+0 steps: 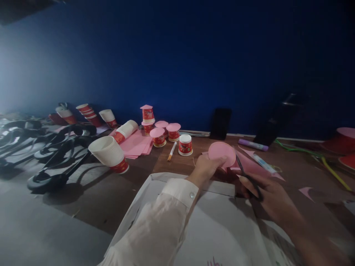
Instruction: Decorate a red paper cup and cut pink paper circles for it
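My left hand (206, 167), in a white buttoned sleeve, pinches a round pink paper disc (221, 153) and holds it up over the brown table. My right hand (266, 195) grips dark scissors (244, 173) whose blades point up at the disc's lower right edge. More pink paper (252, 164) lies flat under and behind the disc. A white sheet or open box (222, 225) lies below both hands.
Red-and-white paper cups, some capped with pink discs (173, 131), stand at mid-table beside a pink paper stack (135, 146) and a pencil (172, 150). A tipped cup stack (109, 154), black curved parts (52, 147), a purple glue stick (253, 145) and a green-yellow cord (327, 164) surround them.
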Demonstrator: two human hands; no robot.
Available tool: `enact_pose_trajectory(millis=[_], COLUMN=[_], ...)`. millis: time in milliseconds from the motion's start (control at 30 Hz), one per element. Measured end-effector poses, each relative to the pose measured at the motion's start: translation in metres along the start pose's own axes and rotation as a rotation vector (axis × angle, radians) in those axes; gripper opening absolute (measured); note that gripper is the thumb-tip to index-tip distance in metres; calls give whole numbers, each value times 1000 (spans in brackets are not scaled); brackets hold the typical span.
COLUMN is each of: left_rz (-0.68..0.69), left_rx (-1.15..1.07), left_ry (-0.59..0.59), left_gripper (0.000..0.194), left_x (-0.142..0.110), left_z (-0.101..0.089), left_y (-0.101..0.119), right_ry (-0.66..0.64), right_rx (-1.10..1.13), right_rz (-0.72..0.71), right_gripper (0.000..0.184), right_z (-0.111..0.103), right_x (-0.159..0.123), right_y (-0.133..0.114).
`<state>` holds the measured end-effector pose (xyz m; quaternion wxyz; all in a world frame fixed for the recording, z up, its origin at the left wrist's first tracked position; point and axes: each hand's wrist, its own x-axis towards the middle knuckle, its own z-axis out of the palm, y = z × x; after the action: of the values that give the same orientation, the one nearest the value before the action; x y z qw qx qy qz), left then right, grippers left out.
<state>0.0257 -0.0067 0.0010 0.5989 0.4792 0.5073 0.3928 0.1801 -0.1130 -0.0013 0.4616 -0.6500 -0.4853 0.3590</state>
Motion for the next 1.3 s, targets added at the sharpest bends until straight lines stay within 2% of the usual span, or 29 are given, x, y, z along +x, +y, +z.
enact_pose_trajectory(millis=[67,167,333,500,833,1000,1300], left_rz=[33,49,64,56,42,48,55], left_rx=[96,121,104,130,135,107,91], left_ry=[7,-13,-36,1,-6,-11,-27], left_gripper=[31,32,30,30,33,33,37], left_x=[0,1,3,1,1,2,9], left_z=[-1,0,-1,-1,-2,-2,-2], left_y=[1,-2,-4,0,2,0,-6], right_ry=[3,-13,-43,-13,49,46,19], right_rx=[6,13,-22,19,-4,21,35], right_rz=[0,-14,-23,14,-4,21,48], right_gripper=[54,44,53,52,49,50,64], right_z=[1,0,-3,-2,2,1,-3], right_x=[-1,-1,4,6,-2,0,6], right_y=[-2,-3,1,6,-6,-2,11])
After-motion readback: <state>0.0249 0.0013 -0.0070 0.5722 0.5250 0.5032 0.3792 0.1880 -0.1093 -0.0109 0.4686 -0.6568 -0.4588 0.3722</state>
